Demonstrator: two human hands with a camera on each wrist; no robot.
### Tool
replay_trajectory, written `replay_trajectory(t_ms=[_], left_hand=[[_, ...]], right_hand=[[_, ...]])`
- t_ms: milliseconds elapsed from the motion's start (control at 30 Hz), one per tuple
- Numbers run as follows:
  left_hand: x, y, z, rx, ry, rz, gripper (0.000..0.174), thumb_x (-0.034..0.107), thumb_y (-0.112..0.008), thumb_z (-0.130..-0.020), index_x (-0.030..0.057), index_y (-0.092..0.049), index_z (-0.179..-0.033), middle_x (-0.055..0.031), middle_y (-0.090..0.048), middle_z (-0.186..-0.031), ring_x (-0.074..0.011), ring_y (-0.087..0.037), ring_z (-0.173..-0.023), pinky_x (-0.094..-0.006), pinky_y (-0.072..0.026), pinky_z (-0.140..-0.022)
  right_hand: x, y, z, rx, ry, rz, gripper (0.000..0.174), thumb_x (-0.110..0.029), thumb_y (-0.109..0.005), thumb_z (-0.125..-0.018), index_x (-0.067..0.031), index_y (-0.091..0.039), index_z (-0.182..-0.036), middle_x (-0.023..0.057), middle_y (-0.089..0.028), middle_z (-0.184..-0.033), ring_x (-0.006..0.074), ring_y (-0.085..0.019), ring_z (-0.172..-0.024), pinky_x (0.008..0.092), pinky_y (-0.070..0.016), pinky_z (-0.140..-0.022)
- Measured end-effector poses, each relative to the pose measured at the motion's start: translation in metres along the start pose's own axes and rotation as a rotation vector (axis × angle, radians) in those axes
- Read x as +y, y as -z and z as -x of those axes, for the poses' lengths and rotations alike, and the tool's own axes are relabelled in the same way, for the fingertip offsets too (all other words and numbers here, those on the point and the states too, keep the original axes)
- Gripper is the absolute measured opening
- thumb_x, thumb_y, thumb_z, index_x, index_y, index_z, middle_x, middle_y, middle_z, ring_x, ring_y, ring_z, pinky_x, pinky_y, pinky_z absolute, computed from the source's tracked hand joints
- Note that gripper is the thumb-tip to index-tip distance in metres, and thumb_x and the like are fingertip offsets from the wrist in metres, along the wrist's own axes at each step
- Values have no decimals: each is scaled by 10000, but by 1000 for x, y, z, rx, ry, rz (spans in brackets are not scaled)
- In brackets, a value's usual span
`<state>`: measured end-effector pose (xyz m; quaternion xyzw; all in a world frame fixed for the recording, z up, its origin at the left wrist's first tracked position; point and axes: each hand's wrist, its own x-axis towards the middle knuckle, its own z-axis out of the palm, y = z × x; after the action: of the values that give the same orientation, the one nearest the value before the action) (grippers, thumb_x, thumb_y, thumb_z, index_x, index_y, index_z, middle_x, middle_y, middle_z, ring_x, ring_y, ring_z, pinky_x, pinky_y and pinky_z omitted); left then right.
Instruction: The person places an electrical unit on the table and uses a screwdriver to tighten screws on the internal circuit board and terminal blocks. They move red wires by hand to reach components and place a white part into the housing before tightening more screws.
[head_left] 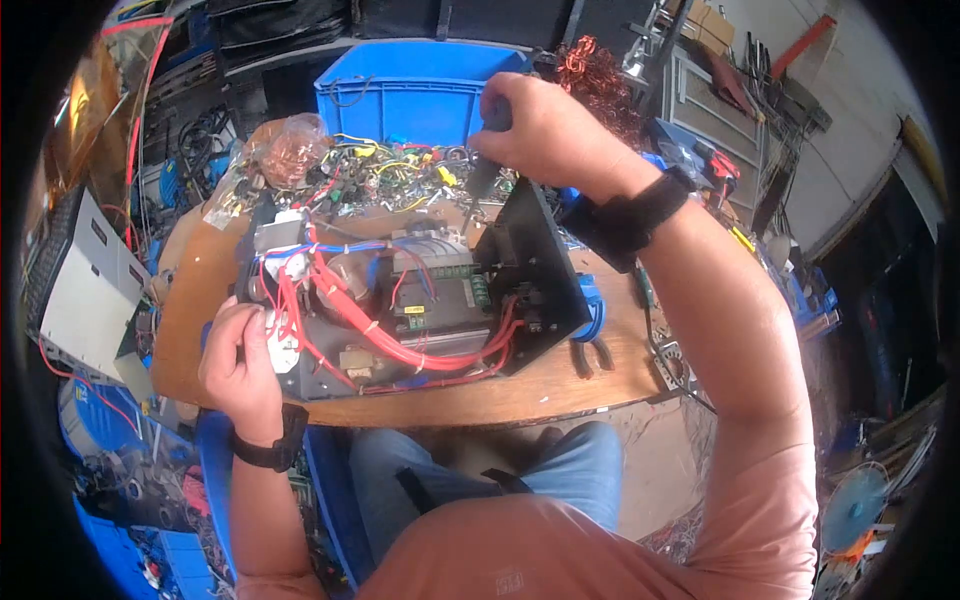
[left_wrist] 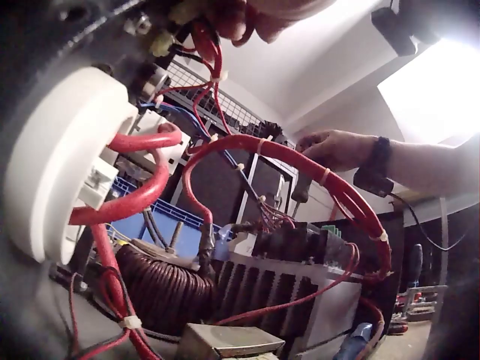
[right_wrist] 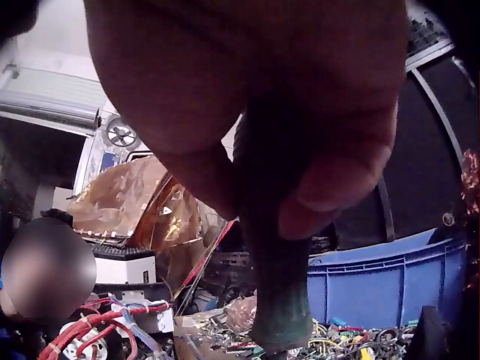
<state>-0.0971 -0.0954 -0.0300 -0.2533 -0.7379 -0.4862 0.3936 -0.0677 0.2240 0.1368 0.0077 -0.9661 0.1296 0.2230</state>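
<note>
My right hand (head_left: 550,135) grips a screwdriver (head_left: 484,182) by its dark handle; the shaft slants down to the row of grey terminals (head_left: 430,250) in an open black electrical chassis (head_left: 545,265). In the right wrist view the screwdriver handle (right_wrist: 281,300) points downward from curled fingers. My left hand (head_left: 243,365) has its fingers bent at the chassis's left side panel, beside a white round fitting (head_left: 284,350). Fingertips (left_wrist: 277,28) show above that panel in the left wrist view. Thick red cables (head_left: 375,340) loop across the chassis, over a coil (left_wrist: 161,289).
The chassis stands on a wooden table (head_left: 480,402). Behind it lie heaped wire and connector scraps (head_left: 400,180) and a blue bin (head_left: 420,105). Pliers (head_left: 592,358) lie at the front right. A white metal-cased unit (head_left: 95,280) stands at the left.
</note>
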Motion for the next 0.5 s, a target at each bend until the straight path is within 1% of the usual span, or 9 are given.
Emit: replay_trajectory(t_ms=[167, 300, 400, 500], left_hand=[[-2, 0, 3, 3, 61, -21, 76, -17, -632, -842, -36, -648, -914, -123, -664, -883, -277, -640, -925, -398, -482, -899], [-7, -1, 4, 19, 50, -14, 71, -16, -636, -840, -41, -648, -906, -131, -666, -881, -274, -645, -913, -394, -486, -898], [-12, -1, 6, 24, 96, -9, 61, -17, -636, -841, -43, -648, -895, -131, -666, -865, -271, -648, -894, -400, -487, -901], [-10, -2, 5, 38, 85, -4, 54, -14, -637, -843, -44, -648, -886, -127, -664, -849, -265, -649, -885, -405, -486, -906]], right_hand=[[8, -8, 4, -17, 11, -8, 384, -238, -708, -729, 27, -609, -989, 221, -656, -904, 346, -650, -888, 379, -509, -795], [9, -8, 7, -6, 19, -26, 361, -224, -694, -743, 26, -608, -988, 216, -652, -904, 344, -647, -890, 379, -507, -799], [11, -7, 7, -20, 5, -58, 348, -216, -687, -749, 25, -608, -988, 215, -650, -907, 343, -644, -894, 379, -505, -802], [12, -6, 8, -21, 1, -63, 344, -213, -684, -751, 24, -606, -987, 215, -650, -908, 342, -644, -895, 380, -505, -803]])
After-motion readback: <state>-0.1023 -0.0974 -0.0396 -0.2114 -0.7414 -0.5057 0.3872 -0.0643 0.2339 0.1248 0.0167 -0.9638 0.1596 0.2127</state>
